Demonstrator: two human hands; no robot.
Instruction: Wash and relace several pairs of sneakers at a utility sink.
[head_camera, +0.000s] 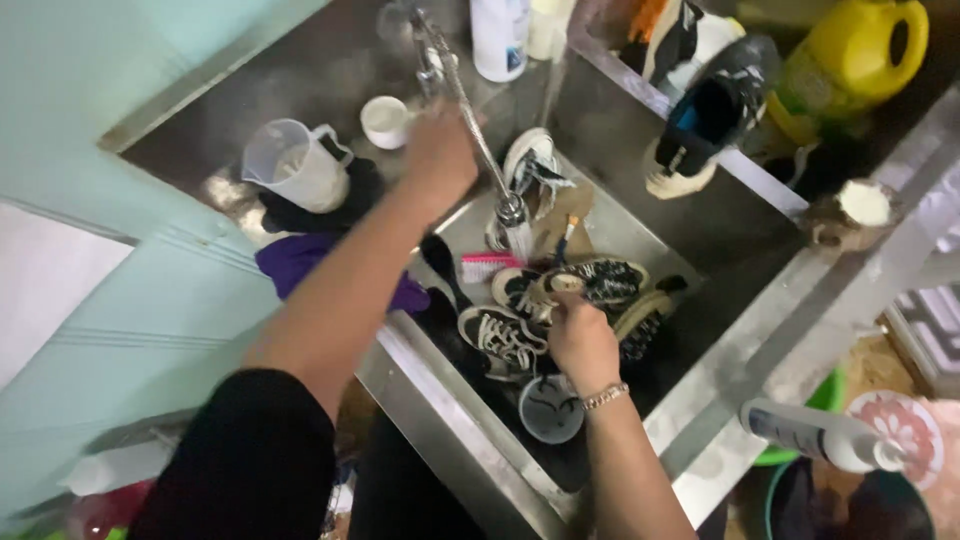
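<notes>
Black sleeve (240, 460) leads to the left hand (438, 155) closed on the tap (470, 120); right hand (580, 340) grips a wet, floppy sneaker (575, 285), best held by its sole.

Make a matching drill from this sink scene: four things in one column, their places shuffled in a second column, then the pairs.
Things
1. measuring jug
2. yellow jug
3. pink brush
4. dark sneaker

Places
A. in the sink basin, beside the shoes
B. on the counter left of the tap
C. at the top right, behind the sink
D. on the ledge at the sink's far right edge

Pairs: 1-B, 2-C, 3-A, 4-D

The left hand is up at the tap; the right hand holds a shoe in the basin.
</notes>
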